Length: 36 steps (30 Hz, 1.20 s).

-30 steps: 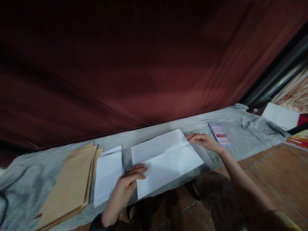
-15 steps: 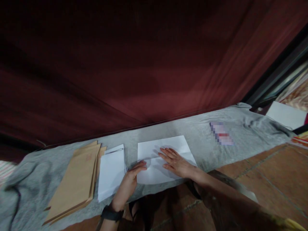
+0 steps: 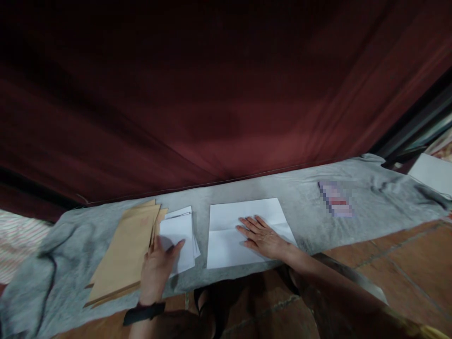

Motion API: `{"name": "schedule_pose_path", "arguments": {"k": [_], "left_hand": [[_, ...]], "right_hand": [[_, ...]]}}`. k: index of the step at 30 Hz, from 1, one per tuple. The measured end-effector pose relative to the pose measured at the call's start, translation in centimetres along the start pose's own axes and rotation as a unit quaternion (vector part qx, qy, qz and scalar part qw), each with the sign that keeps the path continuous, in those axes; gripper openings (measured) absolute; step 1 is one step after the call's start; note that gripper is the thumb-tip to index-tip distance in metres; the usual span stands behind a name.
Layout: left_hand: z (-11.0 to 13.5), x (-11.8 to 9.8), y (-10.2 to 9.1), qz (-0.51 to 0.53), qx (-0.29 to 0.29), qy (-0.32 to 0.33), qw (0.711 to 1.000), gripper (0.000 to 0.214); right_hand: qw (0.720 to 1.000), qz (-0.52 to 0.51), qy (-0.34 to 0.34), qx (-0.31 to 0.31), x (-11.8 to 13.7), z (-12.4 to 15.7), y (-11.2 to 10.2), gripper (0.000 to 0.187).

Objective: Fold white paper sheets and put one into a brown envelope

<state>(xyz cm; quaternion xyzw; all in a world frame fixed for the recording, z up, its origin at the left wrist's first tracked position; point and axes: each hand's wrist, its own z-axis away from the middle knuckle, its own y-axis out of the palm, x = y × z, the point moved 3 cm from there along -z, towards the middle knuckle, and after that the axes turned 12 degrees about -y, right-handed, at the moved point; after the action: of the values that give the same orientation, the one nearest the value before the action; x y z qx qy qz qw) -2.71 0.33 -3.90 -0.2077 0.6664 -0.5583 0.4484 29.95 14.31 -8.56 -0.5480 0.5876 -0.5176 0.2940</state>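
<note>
A folded white sheet (image 3: 233,223) lies on the grey cloth (image 3: 300,197) in front of me. My right hand (image 3: 263,235) rests flat on it, fingers stretched out and spread. To the left lies a small stack of white paper (image 3: 178,230), and beside that a stack of brown envelopes (image 3: 125,249). My left hand (image 3: 157,268) lies over the near edge of the white stack and the envelopes, fingers out, thumb apart. A dark band sits on that wrist.
A dark red curtain (image 3: 226,94) hangs behind the cloth. A small blurred card (image 3: 335,200) lies on the cloth at the right. A white sheet (image 3: 432,174) sits at the far right edge. Brown tiled floor (image 3: 406,263) runs along the near side.
My left hand has left the folded sheet and moved left onto the white stack and envelopes. My right hand came back from the sheet's far corner and stays flat on the folded sheet.
</note>
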Motion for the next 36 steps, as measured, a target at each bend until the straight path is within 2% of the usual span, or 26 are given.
{"name": "schedule_pose_path", "arguments": {"k": [2, 5, 8, 13, 17, 19, 21, 23, 24, 26, 27, 28, 30, 32, 34, 36], "left_hand": [[0.4, 0.0, -0.2, -0.073, 0.018, -0.022, 0.997, 0.091], [1.5, -1.0, -0.6, -0.128, 0.017, -0.021, 0.991, 0.078], [1.9, -1.7, -0.9, -0.136, 0.021, -0.039, 0.99, 0.071], [1.6, -1.5, -0.8, -0.144, 0.013, -0.108, 0.984, 0.065], [1.3, -1.2, -0.9, -0.131, 0.024, -0.087, 0.987, 0.05], [1.0, -1.2, -1.5, -0.086, 0.021, -0.069, 0.994, 0.037], [0.8, -1.4, -2.4, 0.02, 0.006, -0.072, 0.997, 0.029], [0.9, -2.2, -2.8, 0.207, 0.02, -0.094, 0.974, 0.031], [1.2, -3.0, -2.8, 0.31, 0.042, -0.103, 0.944, 0.033], [2.4, -5.1, -2.1, 0.455, 0.094, -0.098, 0.88, 0.034], [3.2, -6.4, -1.6, 0.474, 0.105, -0.081, 0.871, 0.032], [4.2, -7.7, -1.1, 0.462, 0.098, -0.049, 0.88, 0.029], [6.3, -10.3, -0.3, 0.393, 0.064, 0.042, 0.916, 0.02], [8.3, -12.2, 0.6, 0.334, 0.037, 0.139, 0.931, 0.011], [9.7, -13.3, 1.4, 0.293, 0.027, 0.209, 0.933, 0.009], [10.2, -13.6, 1.9, 0.265, 0.031, 0.246, 0.932, 0.011]], "right_hand": [[1.0, -0.006, 0.002, -0.002, 0.0, 0.0, 0.0, 0.057], [1.0, -0.014, 0.01, 0.0, 0.0, -0.1, 0.0, 0.056], [1.0, -0.021, 0.015, 0.016, 0.0, -0.3, -0.1, 0.054], [0.999, -0.025, 0.026, 0.032, 0.1, -0.7, 0.0, 0.053], [0.998, -0.03, 0.035, 0.033, 0.1, -0.8, 0.0, 0.053], [0.998, -0.04, 0.037, 0.037, 0.1, -0.9, -0.3, 0.053], [0.997, -0.063, 0.042, 0.031, 0.2, -1.3, -0.8, 0.053], [0.993, -0.109, 0.05, 0.004, 0.5, -1.9, -1.3, 0.054], [0.988, -0.145, 0.056, -0.019, 0.8, -2.4, -1.5, 0.054], [0.961, -0.253, 0.081, -0.077, 1.5, -3.3, -1.6, 0.055], [0.934, -0.324, 0.103, -0.105, 1.8, -3.8, -1.5, 0.056], [0.897, -0.4, 0.132, -0.132, 2.1, -4.3, -1.3, 0.058], [0.804, -0.533, 0.196, -0.174, 2.5, -5.1, -0.8, 0.065], [0.726, -0.607, 0.244, -0.21, 2.5, -5.7, -0.7, 0.072], [0.688, -0.629, 0.268, -0.244, 2.2, -6.1, -1.3, 0.08], [0.675, -0.628, 0.272, -0.276, 1.5, -6.2, -2.4, 0.085]]}}
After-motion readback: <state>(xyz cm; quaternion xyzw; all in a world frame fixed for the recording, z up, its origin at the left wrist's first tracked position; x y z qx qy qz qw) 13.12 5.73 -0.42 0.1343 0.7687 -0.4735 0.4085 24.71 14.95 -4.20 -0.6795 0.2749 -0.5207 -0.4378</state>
